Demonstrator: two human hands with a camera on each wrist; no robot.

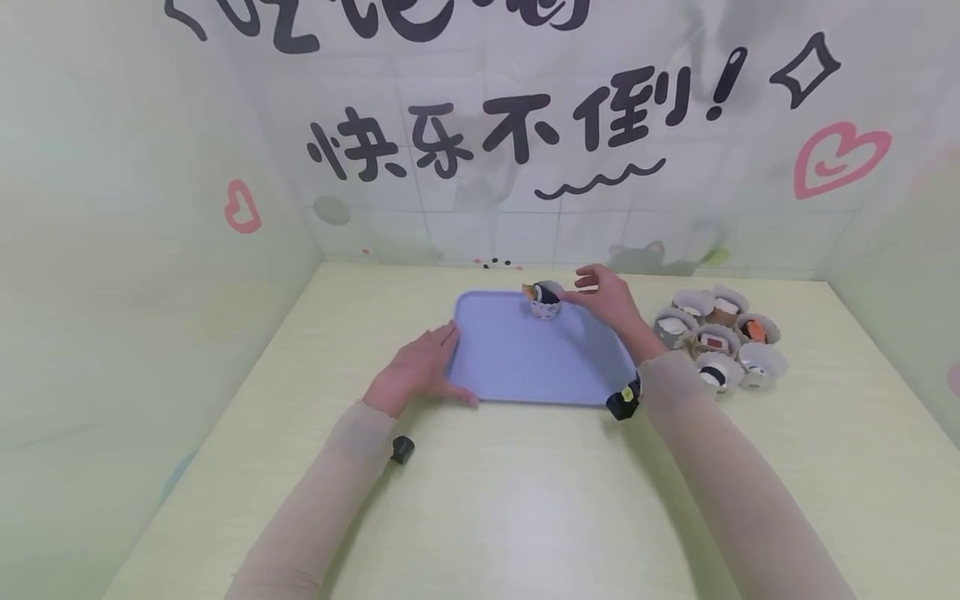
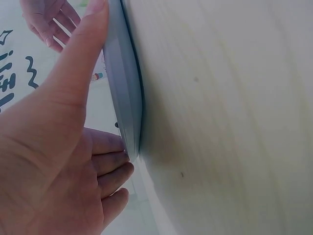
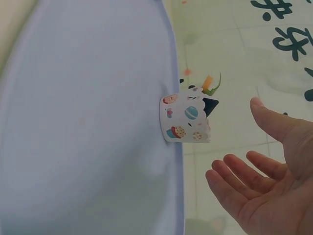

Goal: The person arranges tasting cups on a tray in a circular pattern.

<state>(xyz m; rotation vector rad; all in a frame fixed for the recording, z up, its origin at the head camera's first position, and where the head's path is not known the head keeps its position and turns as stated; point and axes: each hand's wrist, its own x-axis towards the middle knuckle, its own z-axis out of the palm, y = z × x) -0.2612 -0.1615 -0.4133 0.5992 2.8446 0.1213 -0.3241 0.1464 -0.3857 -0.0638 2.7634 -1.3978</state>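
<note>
A paper baking cup (image 1: 546,307) printed with cupcakes stands near the back edge of a lilac tray (image 1: 525,358). It holds a dark-wrapped sushi piece (image 1: 549,292) with orange and green bits poking out, also seen in the right wrist view. My right hand (image 1: 611,302) hovers just right of the cup, its fingers spread and apart from it in the right wrist view (image 3: 264,171). At the tray's left side, my left hand (image 1: 416,367) rests with fairly straight fingers along the rim and the thumb by the front left corner.
Several paper cups (image 1: 716,340) with sushi pieces cluster on the pale wood table (image 1: 510,500), right of the tray. Behind the table's back edge rises a printed wall sheet (image 1: 465,233) with dark lettering. Pale side panels (image 1: 150,275) flank the table.
</note>
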